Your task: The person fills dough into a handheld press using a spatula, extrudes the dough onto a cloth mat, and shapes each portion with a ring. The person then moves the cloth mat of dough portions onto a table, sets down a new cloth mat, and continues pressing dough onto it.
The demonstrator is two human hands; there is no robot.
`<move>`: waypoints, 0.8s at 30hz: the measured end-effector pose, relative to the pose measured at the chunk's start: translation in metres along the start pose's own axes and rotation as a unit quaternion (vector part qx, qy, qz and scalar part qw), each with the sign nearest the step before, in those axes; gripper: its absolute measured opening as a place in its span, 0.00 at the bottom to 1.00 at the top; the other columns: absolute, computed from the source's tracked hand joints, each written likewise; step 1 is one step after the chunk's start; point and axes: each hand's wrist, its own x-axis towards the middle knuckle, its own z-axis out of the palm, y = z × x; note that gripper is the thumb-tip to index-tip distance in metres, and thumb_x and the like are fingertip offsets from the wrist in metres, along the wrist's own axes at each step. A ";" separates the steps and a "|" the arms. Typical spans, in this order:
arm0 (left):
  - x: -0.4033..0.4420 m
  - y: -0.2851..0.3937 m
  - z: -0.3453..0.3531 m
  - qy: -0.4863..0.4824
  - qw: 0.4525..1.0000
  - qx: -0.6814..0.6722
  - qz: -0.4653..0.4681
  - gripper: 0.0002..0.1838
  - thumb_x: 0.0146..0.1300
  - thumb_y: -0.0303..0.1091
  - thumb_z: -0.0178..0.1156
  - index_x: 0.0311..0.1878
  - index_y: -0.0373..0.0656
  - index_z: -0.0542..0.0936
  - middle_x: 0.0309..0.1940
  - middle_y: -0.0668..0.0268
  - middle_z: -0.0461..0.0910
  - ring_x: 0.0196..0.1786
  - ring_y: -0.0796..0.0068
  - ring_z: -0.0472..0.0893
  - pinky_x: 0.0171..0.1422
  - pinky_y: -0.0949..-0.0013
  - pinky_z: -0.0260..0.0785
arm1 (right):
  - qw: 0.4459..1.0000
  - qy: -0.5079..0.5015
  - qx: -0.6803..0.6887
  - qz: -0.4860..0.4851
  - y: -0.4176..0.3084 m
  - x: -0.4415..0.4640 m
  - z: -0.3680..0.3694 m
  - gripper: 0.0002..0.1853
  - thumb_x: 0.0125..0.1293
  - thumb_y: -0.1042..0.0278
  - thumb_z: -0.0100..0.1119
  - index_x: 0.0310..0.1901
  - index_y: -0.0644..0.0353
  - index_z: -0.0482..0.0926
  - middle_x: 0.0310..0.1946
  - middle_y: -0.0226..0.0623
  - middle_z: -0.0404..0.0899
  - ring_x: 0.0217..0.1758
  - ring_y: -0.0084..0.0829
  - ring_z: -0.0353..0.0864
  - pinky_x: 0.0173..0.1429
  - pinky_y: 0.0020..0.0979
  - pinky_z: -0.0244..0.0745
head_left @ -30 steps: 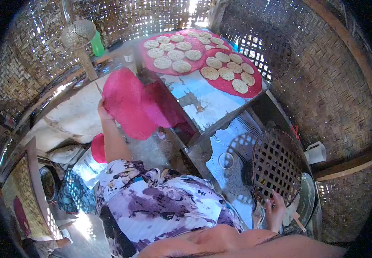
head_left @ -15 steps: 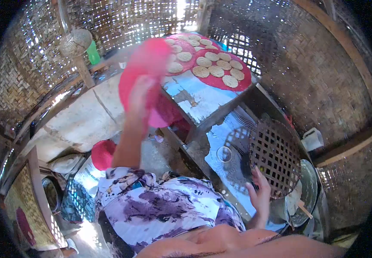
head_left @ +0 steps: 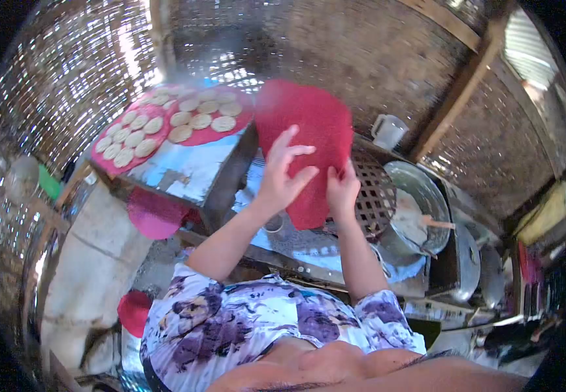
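The right hand (head_left: 343,191) pinches the red sheet (head_left: 319,124) by its edge; the left hand (head_left: 285,175), fingers spread, is in front of it, contact unclear. The sheet partly hides a latticed tray (head_left: 376,204); steady pinching plus left-palm support should prevent folding.

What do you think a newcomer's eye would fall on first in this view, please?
Probably the large red sheet at the centre, its lower right edge pinched by the right hand while the left hand spreads open before it. Next might come the pale rounds laid out on red mats at the picture's left, then the wide pan of pale mixture at right.
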 end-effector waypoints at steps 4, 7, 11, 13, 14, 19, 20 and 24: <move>-0.037 -0.021 -0.018 0.088 0.976 -0.133 -0.149 0.13 0.55 0.30 0.60 0.44 0.42 0.75 0.54 0.57 0.70 0.58 0.66 0.68 0.58 0.65 0.62 | 0.991 0.106 0.025 0.077 0.098 0.029 -0.047 0.17 0.51 0.79 0.54 0.46 0.67 0.72 0.39 0.44 0.79 0.41 0.35 0.78 0.48 0.32 0.69; -0.088 -0.057 -0.020 0.034 0.960 -0.043 -0.275 0.11 0.57 0.34 0.58 0.42 0.42 0.77 0.44 0.62 0.76 0.46 0.73 0.75 0.49 0.69 0.67 | 0.980 0.134 0.020 0.145 0.151 0.021 -0.076 0.21 0.48 0.79 0.55 0.48 0.66 0.71 0.40 0.44 0.78 0.43 0.38 0.77 0.49 0.33 0.69; -0.169 -0.102 0.002 -0.243 0.922 0.104 -0.282 0.17 0.52 0.44 0.61 0.40 0.42 0.78 0.40 0.56 0.78 0.46 0.57 0.76 0.50 0.63 0.66 | 0.961 0.149 -0.051 0.226 0.172 0.007 -0.098 0.26 0.47 0.83 0.54 0.53 0.63 0.68 0.44 0.40 0.76 0.45 0.33 0.76 0.50 0.32 0.68; -0.204 -0.127 0.013 -0.354 0.874 0.121 -0.312 0.21 0.51 0.45 0.61 0.46 0.45 0.76 0.47 0.55 0.74 0.51 0.56 0.72 0.55 0.63 0.64 | 0.956 0.138 -0.076 0.246 0.167 0.002 -0.100 0.27 0.47 0.83 0.55 0.54 0.63 0.68 0.44 0.40 0.76 0.45 0.34 0.76 0.51 0.32 0.68; -0.222 -0.143 0.022 -0.392 0.855 0.140 -0.310 0.22 0.51 0.46 0.61 0.48 0.46 0.75 0.50 0.55 0.72 0.54 0.56 0.70 0.57 0.62 0.63 | 0.954 0.151 -0.078 0.246 0.175 0.001 -0.101 0.30 0.47 0.81 0.56 0.56 0.63 0.65 0.47 0.42 0.75 0.47 0.35 0.75 0.52 0.33 0.68; -0.232 -0.131 0.038 -0.468 0.777 0.294 -0.301 0.28 0.53 0.46 0.57 0.58 0.49 0.67 0.59 0.59 0.65 0.63 0.58 0.61 0.64 0.51 0.54 | 0.971 0.173 -0.078 0.145 0.197 -0.007 -0.143 0.32 0.47 0.74 0.62 0.56 0.69 0.63 0.44 0.48 0.73 0.43 0.38 0.75 0.50 0.33 0.68; -0.234 -0.131 0.037 -0.472 0.767 0.318 -0.294 0.28 0.54 0.46 0.56 0.59 0.50 0.65 0.59 0.60 0.64 0.64 0.58 0.61 0.64 0.48 0.52 | 0.959 0.215 -0.124 0.139 0.176 -0.016 -0.156 0.30 0.47 0.73 0.62 0.54 0.68 0.65 0.43 0.47 0.74 0.42 0.38 0.74 0.49 0.33 0.69; -0.260 -0.153 0.043 -0.502 0.743 0.353 -0.267 0.27 0.58 0.41 0.51 0.62 0.50 0.61 0.60 0.63 0.64 0.65 0.60 0.59 0.64 0.40 0.47 | 0.926 0.249 -0.264 0.107 0.146 -0.064 -0.207 0.19 0.48 0.74 0.59 0.44 0.64 0.73 0.35 0.44 0.74 0.39 0.39 0.74 0.45 0.33 0.70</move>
